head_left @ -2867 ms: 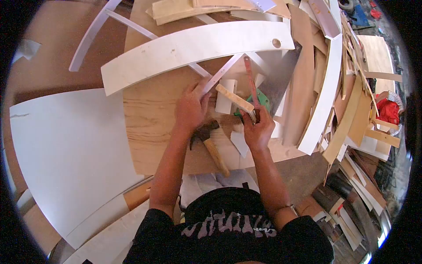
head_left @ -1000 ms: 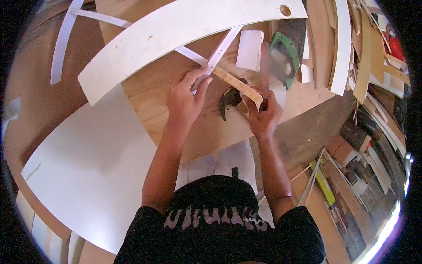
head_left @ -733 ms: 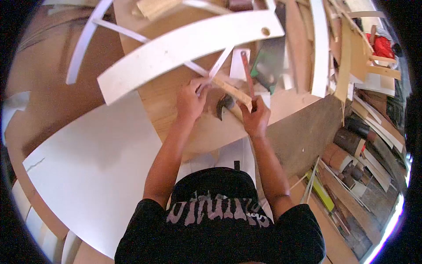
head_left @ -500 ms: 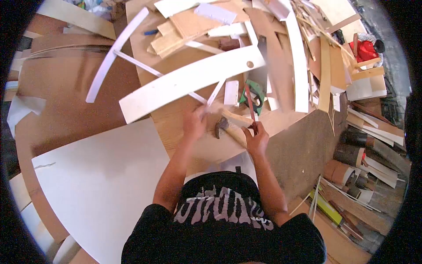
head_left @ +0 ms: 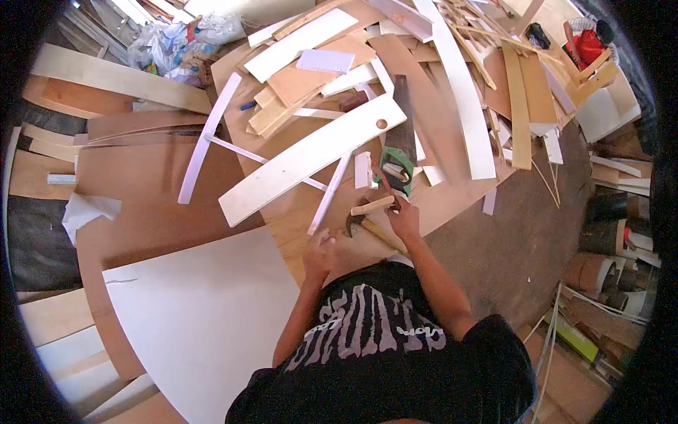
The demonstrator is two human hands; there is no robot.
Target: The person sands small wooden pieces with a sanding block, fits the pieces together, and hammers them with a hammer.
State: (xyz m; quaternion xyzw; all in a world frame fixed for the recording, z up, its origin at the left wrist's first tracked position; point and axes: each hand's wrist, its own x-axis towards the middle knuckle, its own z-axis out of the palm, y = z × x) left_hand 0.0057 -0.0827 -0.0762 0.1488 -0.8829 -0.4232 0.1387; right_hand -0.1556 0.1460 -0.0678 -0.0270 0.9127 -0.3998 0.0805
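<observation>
My right hand (head_left: 405, 218) is closed around the lower end of a thin reddish-brown stick (head_left: 385, 181). A short pale wood piece (head_left: 372, 205) sits against the same hand's fingertips. Under it lies a claw hammer (head_left: 383, 236), partly covered, its dark claw to the left. My left hand (head_left: 319, 253) hovers with fingers apart, close to the lower end of a narrow white strip (head_left: 330, 194). A handsaw (head_left: 397, 169) with a green handle lies just beyond my right hand. Left of it is a wide white board (head_left: 311, 159) with a round hole.
Boards and offcuts (head_left: 321, 88) pile up on the plywood table (head_left: 293, 219). A large white panel (head_left: 205, 304) lies at the left front. Plastic bags (head_left: 180, 46) are at the back left. Brown floor (head_left: 487, 247) shows on the right, with scraps beyond.
My left hand has drawn back toward my body, away from the pale wood piece. My right hand still grips the reddish stick, now tilted further left. The view has shifted.
</observation>
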